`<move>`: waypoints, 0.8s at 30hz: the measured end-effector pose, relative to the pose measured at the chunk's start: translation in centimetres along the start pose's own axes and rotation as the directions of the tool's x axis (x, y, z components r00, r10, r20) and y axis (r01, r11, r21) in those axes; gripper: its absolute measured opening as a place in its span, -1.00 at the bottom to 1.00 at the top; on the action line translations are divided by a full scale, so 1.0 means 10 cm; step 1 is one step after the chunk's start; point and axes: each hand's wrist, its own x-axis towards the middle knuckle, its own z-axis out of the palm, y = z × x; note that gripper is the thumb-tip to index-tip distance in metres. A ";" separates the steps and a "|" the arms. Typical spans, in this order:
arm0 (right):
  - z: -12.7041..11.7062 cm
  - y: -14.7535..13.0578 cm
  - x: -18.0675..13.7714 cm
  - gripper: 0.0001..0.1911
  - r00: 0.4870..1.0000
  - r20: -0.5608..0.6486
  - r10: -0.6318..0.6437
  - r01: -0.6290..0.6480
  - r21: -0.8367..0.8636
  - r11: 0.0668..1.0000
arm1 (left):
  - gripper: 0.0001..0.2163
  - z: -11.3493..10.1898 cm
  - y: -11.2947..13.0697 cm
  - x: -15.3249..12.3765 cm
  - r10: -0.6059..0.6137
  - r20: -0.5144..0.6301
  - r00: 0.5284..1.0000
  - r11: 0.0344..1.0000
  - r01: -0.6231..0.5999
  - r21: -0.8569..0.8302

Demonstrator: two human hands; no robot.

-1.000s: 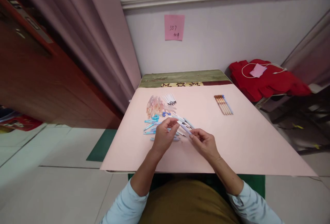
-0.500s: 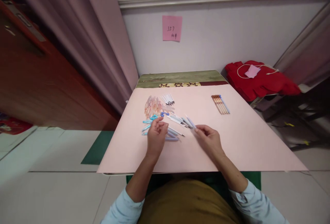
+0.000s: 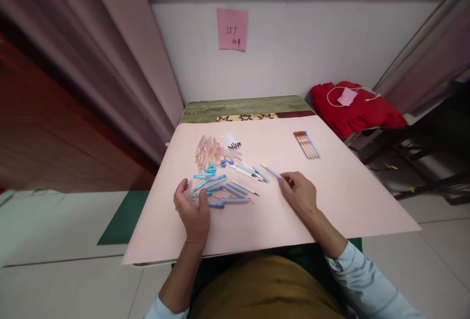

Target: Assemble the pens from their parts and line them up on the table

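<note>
I had my right hand (image 3: 299,193) low over the table (image 3: 242,106), right of its middle, with the forearm slanting in across the near edge and leaning toward the left. Its grip was narrow: thumb and index finger pinched one end of a pale lilac tube (image 3: 270,170), and the other fingers curled in behind them. The tube pointed away from me, toward the far left corner, its free end beyond my fingertips and just to the right of some loose refills (image 3: 249,172).

My left hand (image 3: 193,214) stood nearer the left edge, its forearm coming up over the near edge and the wrist almost straight. That grip was wide, thumb and fingers bent and well apart, arched around the left end of a heap of blue pen parts (image 3: 215,188). I cannot tell whether the fingers touched any of them.

Beyond the heap, toward the far edge, lay teal clips (image 3: 210,169), and a few purple clips (image 3: 226,162) sat to their right. Past those, clear barrels (image 3: 210,151) lay by the left edge, with a fan of white refills (image 3: 230,139) beside them. Toward the far right corner, a row of brown-topped pens (image 3: 305,146) lay side by side with one blue-topped pen (image 3: 312,144).
</note>
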 end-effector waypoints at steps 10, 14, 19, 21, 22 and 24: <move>-0.01 0.06 -0.02 -0.76 0.995 -0.093 0.021 -0.030 -0.087 0.996 | -0.48 0.02 -0.04 -0.01 -0.060 0.016 0.998 0.998 0.060 -0.001; 0.01 0.05 -0.03 -0.76 0.995 -0.094 0.028 -0.039 -0.109 0.993 | -0.49 0.02 -0.06 -0.02 -0.071 0.020 0.997 0.997 0.071 -0.010; -0.01 0.02 -0.05 -0.75 0.992 -0.129 0.005 -0.019 -0.108 0.994 | -0.49 0.02 -0.11 -0.03 -0.079 0.006 0.997 0.997 0.080 -0.017; -0.03 -0.02 -0.06 -0.74 0.988 -0.152 -0.037 0.024 -0.086 0.996 | -0.49 0.02 -0.12 -0.03 -0.079 0.008 0.997 0.997 0.079 -0.022; -0.05 -0.06 -0.05 -0.73 0.987 -0.148 -0.066 0.056 -0.073 0.996 | -0.50 0.02 -0.13 -0.03 -0.079 0.008 0.997 0.997 0.079 -0.024; -0.07 -0.16 -0.04 -0.70 0.987 -0.103 -0.126 0.121 -0.055 0.991 | -0.50 0.02 -0.13 -0.03 -0.082 0.006 0.997 0.996 0.083 -0.023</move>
